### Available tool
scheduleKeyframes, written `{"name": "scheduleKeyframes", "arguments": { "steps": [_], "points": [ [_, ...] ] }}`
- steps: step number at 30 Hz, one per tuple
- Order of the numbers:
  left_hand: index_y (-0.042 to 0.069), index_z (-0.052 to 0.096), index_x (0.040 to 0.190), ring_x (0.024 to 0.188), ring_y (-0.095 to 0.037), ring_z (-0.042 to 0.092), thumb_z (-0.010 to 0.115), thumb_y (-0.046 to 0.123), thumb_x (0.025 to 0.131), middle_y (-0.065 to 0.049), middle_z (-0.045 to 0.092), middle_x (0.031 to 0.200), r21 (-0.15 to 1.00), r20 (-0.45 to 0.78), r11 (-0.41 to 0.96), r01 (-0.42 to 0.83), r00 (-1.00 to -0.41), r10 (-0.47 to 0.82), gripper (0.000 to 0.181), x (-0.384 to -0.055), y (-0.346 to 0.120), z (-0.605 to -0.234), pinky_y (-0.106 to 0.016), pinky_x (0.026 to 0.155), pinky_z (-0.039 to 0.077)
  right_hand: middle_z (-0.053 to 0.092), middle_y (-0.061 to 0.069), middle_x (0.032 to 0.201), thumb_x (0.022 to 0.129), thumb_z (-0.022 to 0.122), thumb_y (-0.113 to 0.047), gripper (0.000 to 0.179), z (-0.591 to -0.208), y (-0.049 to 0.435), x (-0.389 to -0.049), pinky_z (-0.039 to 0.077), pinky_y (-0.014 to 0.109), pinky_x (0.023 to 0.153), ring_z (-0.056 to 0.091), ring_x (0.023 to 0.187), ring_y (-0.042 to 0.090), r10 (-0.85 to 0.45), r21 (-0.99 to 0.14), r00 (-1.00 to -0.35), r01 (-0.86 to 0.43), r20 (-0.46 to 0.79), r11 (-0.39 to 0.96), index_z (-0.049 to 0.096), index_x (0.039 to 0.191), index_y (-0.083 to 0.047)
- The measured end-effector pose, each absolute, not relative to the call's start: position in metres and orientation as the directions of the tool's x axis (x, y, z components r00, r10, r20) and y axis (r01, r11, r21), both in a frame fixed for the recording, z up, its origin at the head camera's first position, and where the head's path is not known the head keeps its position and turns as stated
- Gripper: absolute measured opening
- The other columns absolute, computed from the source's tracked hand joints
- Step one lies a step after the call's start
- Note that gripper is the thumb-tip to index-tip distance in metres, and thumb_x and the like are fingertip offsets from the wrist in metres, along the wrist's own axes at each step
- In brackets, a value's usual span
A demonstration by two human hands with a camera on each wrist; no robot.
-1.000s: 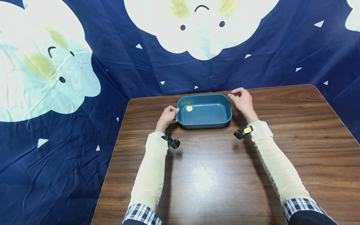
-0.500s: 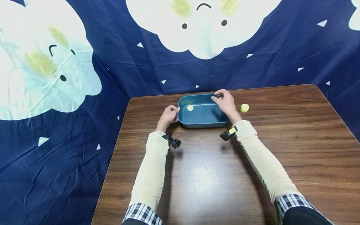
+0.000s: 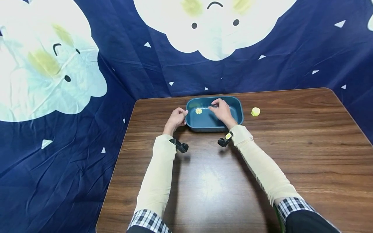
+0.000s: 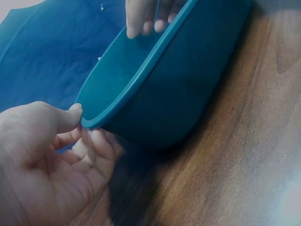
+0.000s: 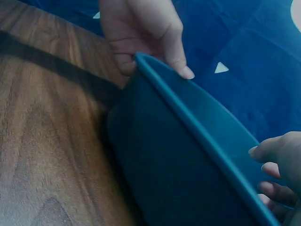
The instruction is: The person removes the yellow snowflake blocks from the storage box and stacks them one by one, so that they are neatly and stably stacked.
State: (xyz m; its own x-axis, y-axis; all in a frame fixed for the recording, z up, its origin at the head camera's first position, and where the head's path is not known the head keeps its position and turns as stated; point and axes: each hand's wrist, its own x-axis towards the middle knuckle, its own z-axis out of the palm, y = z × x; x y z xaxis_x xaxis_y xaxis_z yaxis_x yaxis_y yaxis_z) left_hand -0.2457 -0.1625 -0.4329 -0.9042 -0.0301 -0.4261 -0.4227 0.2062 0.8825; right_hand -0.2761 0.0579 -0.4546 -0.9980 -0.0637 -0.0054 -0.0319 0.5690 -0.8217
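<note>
A dark teal plastic tub (image 3: 204,124) with rounded corners stands on the table near its back edge. My left hand (image 3: 177,118) pinches the tub's left rim between thumb and fingers, which the left wrist view shows clearly. Over the tub's inside, my right hand (image 3: 222,112) reaches in with thumb and fingers apart, and I see nothing between them. A small pale yellow flower-shaped piece (image 3: 198,111) lies in the tub, just left of the right fingertips. In the right wrist view the fingers (image 5: 277,150) are partly cut off by the frame edge.
A small round yellow piece with a ridged edge (image 3: 255,111) rests on the wooden table (image 3: 306,145), right of the tub. Behind the table hangs a navy cloth (image 3: 140,71) printed with clouds.
My right hand has moved left from beside the tub's right end to over its inside. The yellow piece on the table has come into sight. My left hand still holds the rim.
</note>
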Motion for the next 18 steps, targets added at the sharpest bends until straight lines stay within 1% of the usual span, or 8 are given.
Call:
{"name": "scheduleKeyframes", "arguments": {
  "steps": [7, 11, 16, 18],
  "points": [
    [0.01, 0.044, 0.087, 0.063, -0.013, 0.044, 0.052, 0.019, 0.099, -0.006, 0.043, 0.079, 0.892, -0.408, 0.197, -0.406, -0.912, -0.034, 0.017, -0.245, -0.161, -0.434, -0.021, 0.054, 0.044, 0.055, 0.014, 0.114, 0.09, 0.066, -0.025, 0.032, -0.461, 0.048, -0.284, 0.042, 0.041, 0.094, 0.051, 0.107, 0.028, -0.102, -0.785, -0.993, -0.02, -0.056, 0.619, 0.057, 0.112, -0.005],
    [0.009, 0.044, 0.087, 0.063, -0.013, 0.044, 0.052, 0.019, 0.1, -0.006, 0.043, 0.079, 0.893, -0.405, 0.197, -0.404, -0.913, -0.036, 0.018, -0.245, -0.162, -0.434, -0.022, 0.055, 0.044, 0.055, 0.013, 0.113, 0.089, 0.067, -0.027, 0.033, -0.462, 0.042, -0.286, 0.042, 0.041, 0.094, 0.051, 0.105, 0.028, -0.138, -0.752, -0.988, -0.038, -0.072, 0.658, 0.057, 0.112, -0.006],
    [0.01, 0.043, 0.086, 0.063, -0.013, 0.044, 0.051, 0.02, 0.1, -0.006, 0.043, 0.079, 0.893, -0.408, 0.191, -0.407, -0.912, -0.037, 0.018, -0.245, -0.162, -0.434, -0.024, 0.057, 0.044, 0.053, 0.013, 0.115, 0.091, 0.064, -0.028, 0.035, -0.46, 0.034, -0.287, 0.041, 0.043, 0.093, 0.049, 0.105, 0.029, -0.196, -0.719, -0.973, -0.048, -0.123, 0.693, 0.056, 0.12, -0.009],
    [0.011, 0.043, 0.086, 0.063, -0.013, 0.044, 0.051, 0.02, 0.1, -0.006, 0.043, 0.078, 0.892, -0.411, 0.191, -0.41, -0.911, -0.038, 0.019, -0.245, -0.161, -0.435, -0.024, 0.058, 0.044, 0.05, 0.014, 0.12, 0.092, 0.063, -0.029, 0.038, -0.46, 0.031, -0.288, 0.041, 0.044, 0.094, 0.047, 0.109, 0.03, -0.218, -0.702, -0.964, -0.049, -0.153, 0.71, 0.056, 0.124, -0.011]
  ]
}}
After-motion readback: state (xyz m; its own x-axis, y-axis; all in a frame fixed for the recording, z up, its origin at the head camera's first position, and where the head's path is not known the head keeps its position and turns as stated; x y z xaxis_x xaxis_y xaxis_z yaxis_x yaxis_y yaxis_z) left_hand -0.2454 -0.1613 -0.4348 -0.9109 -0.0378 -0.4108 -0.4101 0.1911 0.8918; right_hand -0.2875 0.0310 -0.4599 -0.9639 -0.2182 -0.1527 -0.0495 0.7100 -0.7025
